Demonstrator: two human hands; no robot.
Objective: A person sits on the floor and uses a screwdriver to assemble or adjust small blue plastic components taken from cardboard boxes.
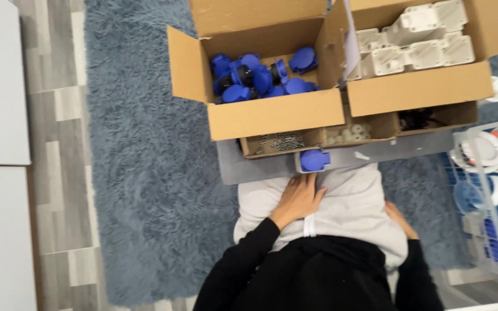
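Left hand (298, 198) flat on lap, fingers together; blue socket (314, 159) ahead, long axis sideways.

Two open brown cartons (272, 115) sit far: left holds blue parts, right carton (419, 89) white parts; low tray-box (324, 141) nearer.

Person seen from above — black long-sleeved top, its sleeves reaching the wrists of the bare left hand (299, 197) and right hand (397, 217); light grey trousers over the lap — no rings or watch discernible.
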